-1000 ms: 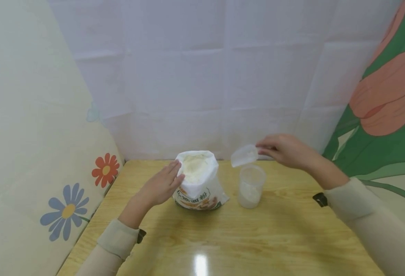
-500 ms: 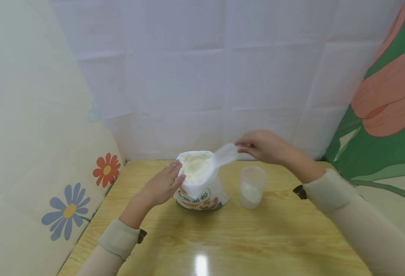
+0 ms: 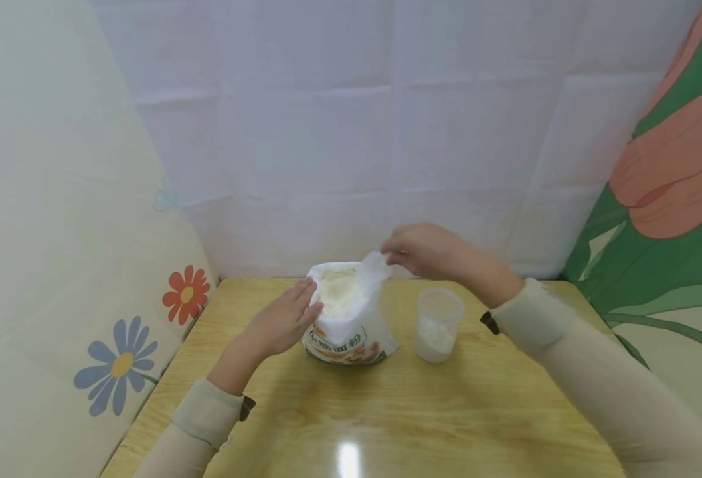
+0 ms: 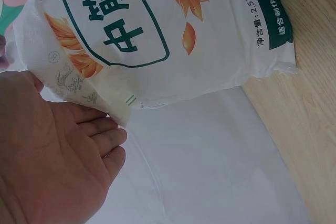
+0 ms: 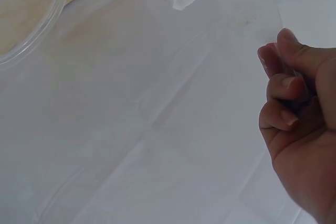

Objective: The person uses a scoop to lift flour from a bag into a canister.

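An opened flour bag (image 3: 351,345) stands upright on the wooden table, its white rim folded out and pale flour (image 3: 337,292) showing inside. My left hand (image 3: 281,322) rests against the bag's left side near the rim; in the left wrist view its fingers (image 4: 107,140) lie fairly straight along the bag. My right hand (image 3: 425,249) pinches the handle of a translucent plastic scoop (image 3: 372,269), tilted over the bag's right rim. The scoop's tip is hard to make out against the white bag. Right of the bag stands a clear plastic cup (image 3: 437,325), partly filled with flour.
The wooden table (image 3: 351,405) reaches back to a hanging white cloth (image 3: 309,146). A flower-printed panel (image 3: 76,265) borders the left side, and a green floral one (image 3: 655,265) the right. The cup's round rim (image 5: 60,3) shows in the right wrist view.
My right hand has moved left with the scoop, from above the cup to the bag's right rim. My left hand, the bag and the cup have stayed in place.
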`<state>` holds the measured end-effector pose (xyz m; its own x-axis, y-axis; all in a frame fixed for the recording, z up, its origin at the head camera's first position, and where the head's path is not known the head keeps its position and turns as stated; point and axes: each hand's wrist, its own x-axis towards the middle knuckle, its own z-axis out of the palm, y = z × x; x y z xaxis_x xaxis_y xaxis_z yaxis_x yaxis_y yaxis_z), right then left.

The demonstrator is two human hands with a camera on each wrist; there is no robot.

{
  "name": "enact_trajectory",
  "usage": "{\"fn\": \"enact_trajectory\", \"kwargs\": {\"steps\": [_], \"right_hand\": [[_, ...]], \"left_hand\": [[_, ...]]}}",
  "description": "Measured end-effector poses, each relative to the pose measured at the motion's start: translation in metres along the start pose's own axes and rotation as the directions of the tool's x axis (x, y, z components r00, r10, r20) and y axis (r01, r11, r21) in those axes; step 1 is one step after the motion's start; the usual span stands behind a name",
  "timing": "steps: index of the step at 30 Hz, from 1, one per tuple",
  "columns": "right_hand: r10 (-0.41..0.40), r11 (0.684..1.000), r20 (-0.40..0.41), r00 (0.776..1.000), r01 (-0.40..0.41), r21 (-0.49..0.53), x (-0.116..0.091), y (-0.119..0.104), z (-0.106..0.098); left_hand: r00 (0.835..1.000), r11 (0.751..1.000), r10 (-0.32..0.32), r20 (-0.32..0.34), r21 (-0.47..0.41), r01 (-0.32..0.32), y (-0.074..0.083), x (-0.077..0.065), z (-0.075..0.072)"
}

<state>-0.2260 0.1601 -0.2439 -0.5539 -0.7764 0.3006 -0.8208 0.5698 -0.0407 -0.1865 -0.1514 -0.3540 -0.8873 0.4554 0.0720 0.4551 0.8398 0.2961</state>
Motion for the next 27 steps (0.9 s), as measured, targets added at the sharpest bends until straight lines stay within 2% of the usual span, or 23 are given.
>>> {"fn": "enact_trajectory", "kwargs": {"steps": [7,15,20,27], "right_hand": [[0.063,0.997,0.128,0.990,-0.058,-0.041,0.015,-0.010,-0.003],[0.142,0.983,0.302,0.943,-0.100,-0.152,0.040,-0.029,-0.006],[0.181,0.969,0.351,0.919,-0.106,-0.223,0.053,-0.041,-0.005],[0.177,0.959,0.410,0.895,-0.064,-0.274,0.065,-0.049,0.005]], "left_hand": [[1.000,1.000,0.007,0.005,0.019,-0.007,-0.002,0.004,0.004],[1.000,1.000,-0.007,0.011,0.021,0.007,-0.001,0.003,0.003],[1.000,1.000,-0.013,0.005,0.018,0.013,0.000,0.002,0.002],[1.000,1.000,-0.006,0.002,0.012,0.006,0.002,0.002,0.001]]}}
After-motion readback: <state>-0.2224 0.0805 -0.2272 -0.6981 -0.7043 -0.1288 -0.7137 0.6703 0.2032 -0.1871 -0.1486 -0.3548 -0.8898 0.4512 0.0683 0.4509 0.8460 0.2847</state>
